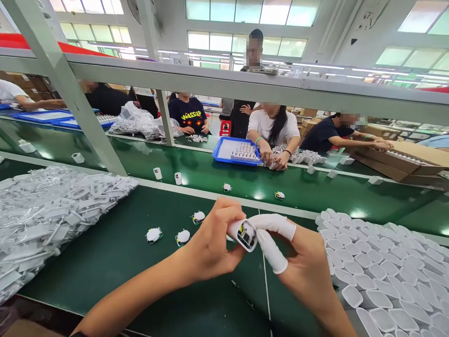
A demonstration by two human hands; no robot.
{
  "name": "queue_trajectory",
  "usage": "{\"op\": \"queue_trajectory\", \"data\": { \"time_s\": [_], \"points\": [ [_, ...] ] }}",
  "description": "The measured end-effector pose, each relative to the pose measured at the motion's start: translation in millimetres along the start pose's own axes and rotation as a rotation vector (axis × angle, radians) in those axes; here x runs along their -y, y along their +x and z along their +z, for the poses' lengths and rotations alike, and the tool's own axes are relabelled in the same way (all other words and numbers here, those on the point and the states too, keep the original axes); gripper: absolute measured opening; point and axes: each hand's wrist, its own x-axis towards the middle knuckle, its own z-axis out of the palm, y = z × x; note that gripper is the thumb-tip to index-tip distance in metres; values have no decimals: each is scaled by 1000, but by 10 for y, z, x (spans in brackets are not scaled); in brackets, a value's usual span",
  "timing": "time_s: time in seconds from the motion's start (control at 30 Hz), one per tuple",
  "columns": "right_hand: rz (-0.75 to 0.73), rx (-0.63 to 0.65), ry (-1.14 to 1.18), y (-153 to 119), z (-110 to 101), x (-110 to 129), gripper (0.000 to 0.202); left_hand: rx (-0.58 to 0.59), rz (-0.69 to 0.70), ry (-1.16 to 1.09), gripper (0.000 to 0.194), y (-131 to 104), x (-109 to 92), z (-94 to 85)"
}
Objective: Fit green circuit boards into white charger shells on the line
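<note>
Above the green work surface, my left hand (219,236) is closed round a white plastic housing (234,228), its open end turned toward me. Inside the opening sits a circuit board (247,234) with dark and yellow parts. White finger cots cover the thumb and index finger of my right hand (298,252), which pinch at the right rim of the housing. Whether they also grip the board is hidden. Left of my hands lie several loose circuit boards with white tops, among them one board (153,235) and another board (183,237). A white piece is partly hidden beneath the housing.
Many empty white housings (382,262) stand packed at right. A heap of white plastic parts (59,220) in clear wrapping fills the left. Beyond, a green conveyor belt (210,187) carries boards and housings. Co-workers sit across it, near a blue tray (219,157). A metal frame post (87,117) rises at left.
</note>
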Motion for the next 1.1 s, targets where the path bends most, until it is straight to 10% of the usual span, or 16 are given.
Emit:
{"op": "queue_trajectory", "data": {
  "time_s": [0.63, 0.9, 1.1],
  "points": [
    [27, 118, -266, 6, -158, -115, 15, 270, -120, 31, 39, -37, 87, 43],
    [416, 170, -601, -464, -1179, -530, 20, 404, -805, -1, 33, -109, 860, 737],
    [638, 551, -677, -1430, -1084, -650, 25, 385, -1005, -24, 31, 95, 1426, 1350]
  ]
}}
